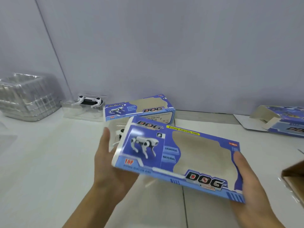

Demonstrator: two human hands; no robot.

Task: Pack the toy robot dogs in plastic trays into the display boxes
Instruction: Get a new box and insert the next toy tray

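Straight left fingers (106, 137) against tray end, right fingers (238, 159) round display box (177, 158).

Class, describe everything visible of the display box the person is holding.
The display box is a long, blue printed cardboard carton showing a white robot dog, "DOG" lettering and a large window. It is held tilted above the table. The left hand supports its open left end, where a clear tray with a toy pokes out; the right hand holds the right end.
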